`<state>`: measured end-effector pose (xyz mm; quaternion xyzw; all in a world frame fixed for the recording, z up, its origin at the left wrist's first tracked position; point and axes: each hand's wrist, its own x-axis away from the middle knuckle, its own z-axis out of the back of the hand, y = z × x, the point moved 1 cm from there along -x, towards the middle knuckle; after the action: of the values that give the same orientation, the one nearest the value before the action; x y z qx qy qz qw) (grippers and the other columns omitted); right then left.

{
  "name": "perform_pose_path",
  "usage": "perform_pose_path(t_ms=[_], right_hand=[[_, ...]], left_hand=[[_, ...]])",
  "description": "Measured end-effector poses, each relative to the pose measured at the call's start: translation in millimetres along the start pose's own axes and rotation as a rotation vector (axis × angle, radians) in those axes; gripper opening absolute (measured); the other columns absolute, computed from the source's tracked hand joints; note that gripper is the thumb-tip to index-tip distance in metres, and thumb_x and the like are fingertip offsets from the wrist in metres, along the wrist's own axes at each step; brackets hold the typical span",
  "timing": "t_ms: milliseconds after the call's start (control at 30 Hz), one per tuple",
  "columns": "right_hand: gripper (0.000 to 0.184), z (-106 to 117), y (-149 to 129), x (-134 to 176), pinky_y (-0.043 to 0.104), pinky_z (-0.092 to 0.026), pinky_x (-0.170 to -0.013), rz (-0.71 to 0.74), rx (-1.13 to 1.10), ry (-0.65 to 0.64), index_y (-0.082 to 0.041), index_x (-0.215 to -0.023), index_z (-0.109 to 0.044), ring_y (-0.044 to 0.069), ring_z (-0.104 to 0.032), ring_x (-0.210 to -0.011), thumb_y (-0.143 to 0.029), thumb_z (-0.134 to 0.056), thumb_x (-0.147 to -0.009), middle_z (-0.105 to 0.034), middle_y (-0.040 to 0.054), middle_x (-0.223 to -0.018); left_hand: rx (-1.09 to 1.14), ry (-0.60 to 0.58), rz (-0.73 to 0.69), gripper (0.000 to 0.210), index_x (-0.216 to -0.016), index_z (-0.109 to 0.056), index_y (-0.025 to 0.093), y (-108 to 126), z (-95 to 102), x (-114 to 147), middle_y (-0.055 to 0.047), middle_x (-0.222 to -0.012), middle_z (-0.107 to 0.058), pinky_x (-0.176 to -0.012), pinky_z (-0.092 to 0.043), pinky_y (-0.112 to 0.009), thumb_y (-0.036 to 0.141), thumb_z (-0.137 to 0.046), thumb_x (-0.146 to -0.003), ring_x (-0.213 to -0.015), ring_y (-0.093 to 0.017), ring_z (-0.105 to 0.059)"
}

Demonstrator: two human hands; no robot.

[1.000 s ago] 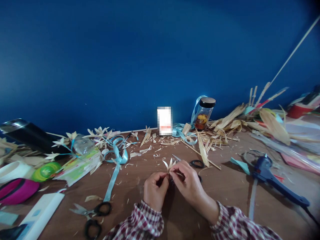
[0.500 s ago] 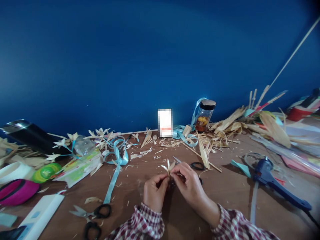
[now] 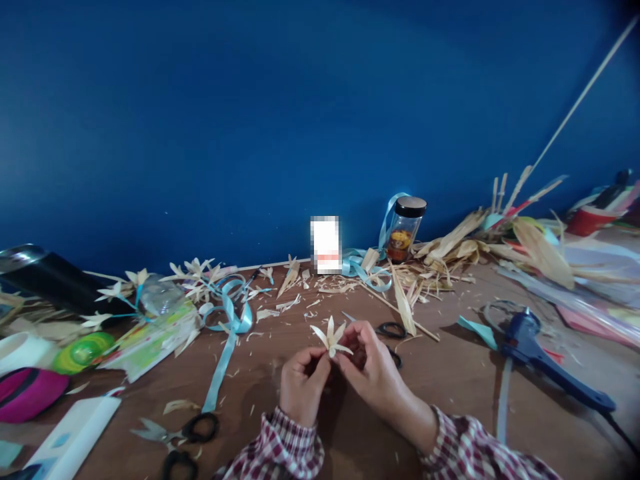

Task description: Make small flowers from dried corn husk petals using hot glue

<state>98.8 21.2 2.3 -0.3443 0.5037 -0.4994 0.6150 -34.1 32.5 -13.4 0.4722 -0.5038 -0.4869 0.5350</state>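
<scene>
A small cream flower (image 3: pixel 331 337), with pointed petals that look like dried husk, stands between my two hands above the table. My left hand (image 3: pixel 303 381) pinches its base between thumb and forefinger. The fingertips of my right hand (image 3: pixel 376 373) are closed at the flower's right side, by its lower petals; whether they grip a petal or the base is hard to see. Behind my right hand lies a pair of black-handled scissors (image 3: pixel 392 329), partly hidden by it. More finished cream flowers (image 3: pixel 197 272) lie at the back left.
Open scissors (image 3: pixel 167 435) lie front left, near a light blue ribbon (image 3: pixel 223 367). A blue glue gun (image 3: pixel 550 367) rests at the right. Dried husks (image 3: pixel 460 243) and a lidded jar (image 3: pixel 404 230) line the wall. A dark bottle (image 3: pixel 55 277) lies far left. Scraps litter the table.
The flower has tipped and turned, so its petals now spread open towards me. My right fingers have shifted slightly around it. The whole view has moved slightly.
</scene>
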Motion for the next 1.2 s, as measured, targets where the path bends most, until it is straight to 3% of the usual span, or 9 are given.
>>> perform_pose_path(t_ms=[300, 633, 1200], right_hand=[[0.019, -1, -4, -3, 0.025, -0.050, -0.060, -0.115, -0.186, 0.013, -0.021, -0.084, -0.042, 0.013, -0.058, -0.068, -0.017, -0.058, -0.075, -0.056, 0.0000, -0.076], [0.020, 2, -3, -4, 0.023, -0.044, -0.053, -0.182, -0.179, 0.006, -0.021, -0.074, -0.040, 0.012, -0.054, -0.060, -0.016, -0.059, -0.072, -0.054, -0.0032, -0.066], [0.026, -9, 15, -1, 0.023, -0.046, -0.056, -0.274, -0.375, 0.055, -0.021, -0.082, -0.041, 0.012, -0.054, -0.062, -0.018, -0.064, -0.070, -0.055, -0.0027, -0.071]], left_hand=[[-0.005, -0.071, -0.025, 0.018, -0.070, -0.067, 0.014, -1, 1.6, 0, 0.001, -0.050, -0.061, -0.045, -0.041, -0.019, 0.031, -0.065, -0.069, -0.045, -0.010, -0.053], [-0.080, -0.106, -0.037, 0.018, -0.072, -0.067, 0.012, -6, 4.2, -2, 0.000, -0.050, -0.061, -0.047, -0.042, -0.019, 0.030, -0.063, -0.071, -0.047, -0.012, -0.053], [-0.108, -0.142, -0.121, 0.019, -0.072, -0.064, 0.013, -5, 2.1, 0, -0.002, -0.056, -0.062, -0.053, -0.044, -0.022, 0.031, -0.059, -0.075, -0.054, -0.014, -0.055]])
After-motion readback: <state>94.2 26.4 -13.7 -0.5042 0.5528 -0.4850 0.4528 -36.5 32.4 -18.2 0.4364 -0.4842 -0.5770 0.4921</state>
